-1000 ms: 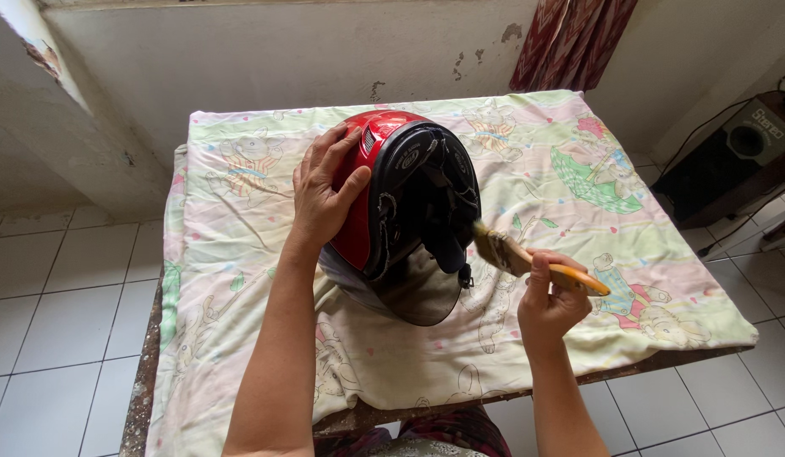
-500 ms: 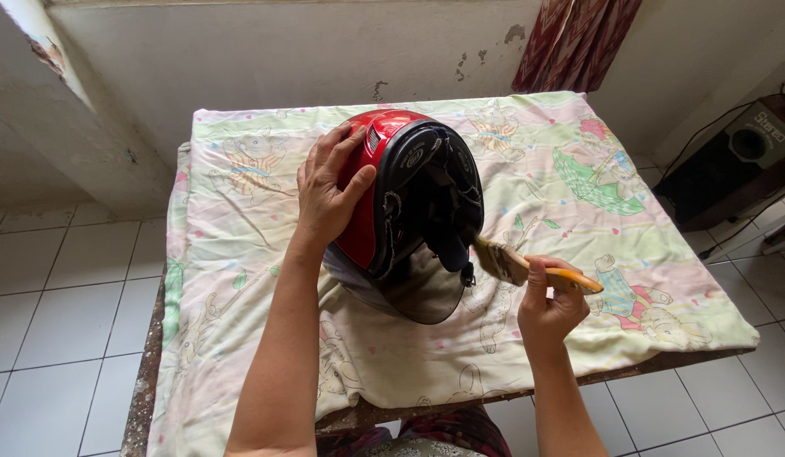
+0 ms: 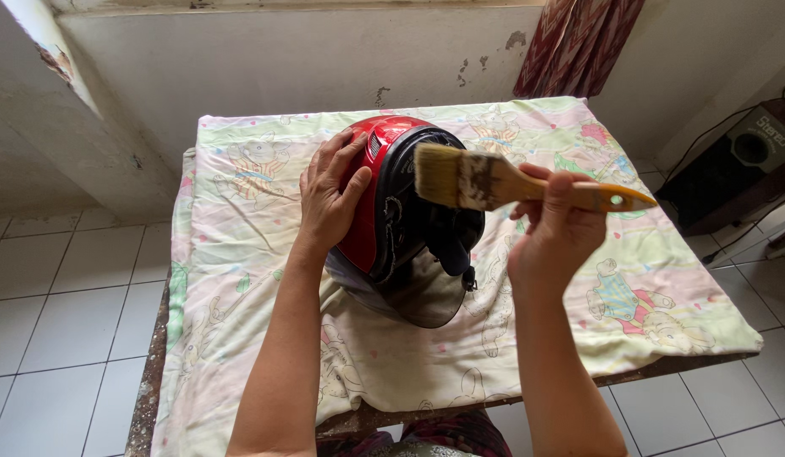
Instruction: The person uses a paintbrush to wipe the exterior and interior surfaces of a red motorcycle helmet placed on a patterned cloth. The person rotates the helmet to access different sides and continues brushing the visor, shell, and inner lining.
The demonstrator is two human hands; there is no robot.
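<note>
A red and black helmet (image 3: 384, 178) with a dark visor (image 3: 418, 296) lies on a table covered by a pale cartoon-print cloth (image 3: 240, 220). My left hand (image 3: 329, 199) rests flat on the helmet's red shell, fingers spread. Raised above the helmet's open side, my right hand (image 3: 553, 237) grips the wooden handle of a flat paintbrush (image 3: 494, 182). Its pale bristles point left, over the black rim of the helmet.
A black speaker (image 3: 739, 165) stands on the floor at the right, with cables by the wall. A dark red patterned curtain (image 3: 578, 46) hangs at the back. White floor tiles (image 3: 62, 322) surround the table. A stained wall lies behind it.
My right hand has lifted the paintbrush from low beside the helmet's right side up over its top. The left hand has stayed on the shell.
</note>
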